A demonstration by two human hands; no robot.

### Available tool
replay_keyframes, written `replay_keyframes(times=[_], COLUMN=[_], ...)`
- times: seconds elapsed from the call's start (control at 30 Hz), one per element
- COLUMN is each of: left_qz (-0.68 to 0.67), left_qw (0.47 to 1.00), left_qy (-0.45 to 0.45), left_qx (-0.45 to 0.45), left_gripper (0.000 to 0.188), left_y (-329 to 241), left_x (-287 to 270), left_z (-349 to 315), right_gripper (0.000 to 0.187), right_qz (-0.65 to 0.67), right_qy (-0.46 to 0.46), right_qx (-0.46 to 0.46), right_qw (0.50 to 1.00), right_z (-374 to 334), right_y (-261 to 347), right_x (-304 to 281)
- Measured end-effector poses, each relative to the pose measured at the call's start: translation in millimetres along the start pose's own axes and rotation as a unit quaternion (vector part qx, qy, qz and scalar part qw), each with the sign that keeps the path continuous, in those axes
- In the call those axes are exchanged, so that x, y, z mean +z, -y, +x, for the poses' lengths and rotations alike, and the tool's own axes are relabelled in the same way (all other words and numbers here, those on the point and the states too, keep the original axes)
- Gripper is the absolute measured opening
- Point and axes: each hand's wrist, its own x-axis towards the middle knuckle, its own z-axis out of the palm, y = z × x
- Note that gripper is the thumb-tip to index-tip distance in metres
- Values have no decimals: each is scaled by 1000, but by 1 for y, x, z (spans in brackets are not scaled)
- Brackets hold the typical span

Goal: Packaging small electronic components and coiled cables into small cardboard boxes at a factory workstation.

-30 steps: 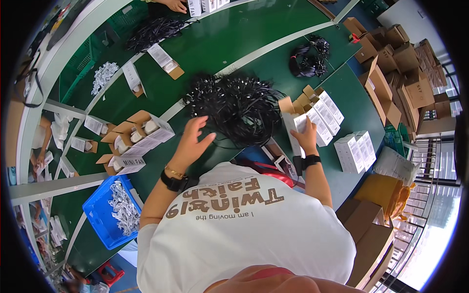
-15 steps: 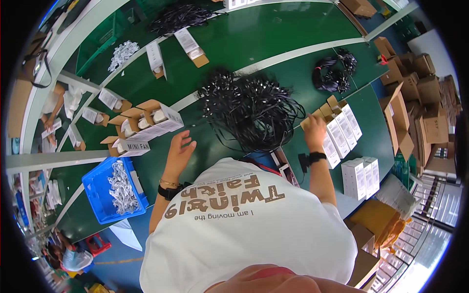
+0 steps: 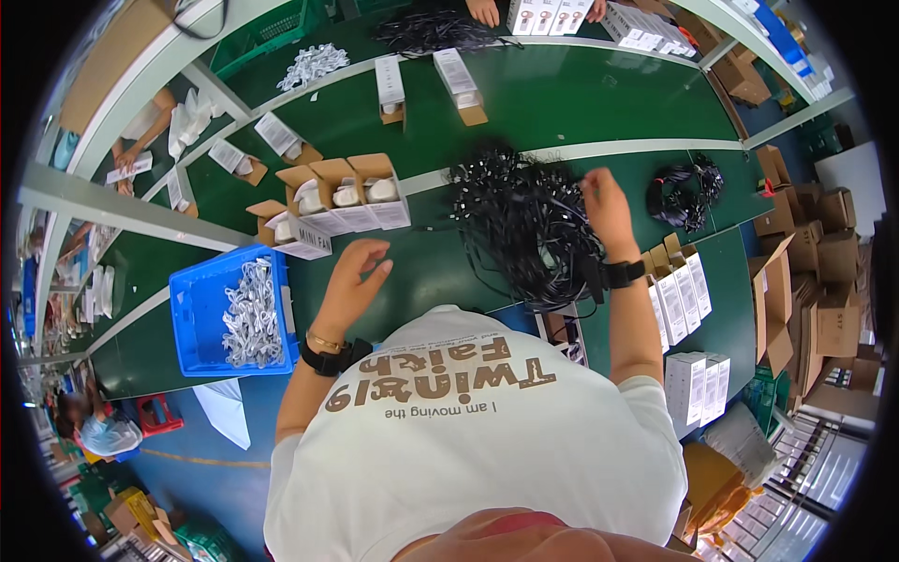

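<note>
My left hand (image 3: pixel 354 276) hovers over the green table, fingers loosely bent and apart, with nothing in it. Just beyond it is a row of open white cartons (image 3: pixel 354 217) with brown flaps, with white rounded items inside. At the right edge of a tangled heap of black straps (image 3: pixel 524 220), my right hand (image 3: pixel 609 208) is raised with its fingers bent and somewhat apart. Nothing shows between them, and I cannot tell whether they touch a strap. Near my right forearm stand several white cartons (image 3: pixel 688 286) with open brown flaps.
A blue bin (image 3: pixel 201 323) of white cords stands left. A smaller black strap bundle (image 3: pixel 688 192) lies at right, above closed white boxes (image 3: pixel 698 384). Metal frame bars (image 3: pixel 131 206) cross the left side. Another person's hands (image 3: pixel 482 11) are at the far edge.
My right hand has moved left from the white carton flaps to the black strap heap. My left hand stays near the left cartons. The whole view has shifted.
</note>
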Motion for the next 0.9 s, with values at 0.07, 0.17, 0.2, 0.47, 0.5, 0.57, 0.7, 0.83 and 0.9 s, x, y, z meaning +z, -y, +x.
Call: replay_keyframes(times=[0.07, 0.17, 0.2, 0.47, 0.5, 0.57, 0.7, 0.83, 0.9], left_qz=[-9, -38, -86, -333, -398, -470, -564, -405, -211], left_qw=[999, 989, 980, 892, 863, 815, 725, 847, 943], left_qy=[9, -9, -26, 216, 278, 319, 388, 335, 257], left_qx=[30, 140, 178, 215, 141, 117, 76, 76, 35], left_gripper=[40, 48, 52, 48, 48, 47, 41, 31, 27], left_y=[-9, -53, -72, -123, -123, -117, -96, -72, -62], left_x=[-12, -19, -17, -13, -17, -34, -76, -112, -123], left_z=[12, 39, 51, 69, 61, 46, 15, -10, -27], right_gripper=[4, 2, 2, 12, 13, 13, 14, 10, 4], right_qz=[216, 364, 362, 210, 180, 190, 217, 157, 4], right_qy=[26, 112, 117, 4, -20, -28, -62, -144, -245], right_qx=[-3, -6, -10, -425, -436, -411, -338, -309, -307], right_qw=[976, 924, 925, 880, 882, 891, 914, 927, 920], right_z=[22, 38, 42, 60, 60, 59, 52, 54, 55], right_y=[57, 146, 174, 318, 322, 322, 318, 314, 313], right_x=[-31, -63, -68, -124, -126, -126, -114, -88, -79])
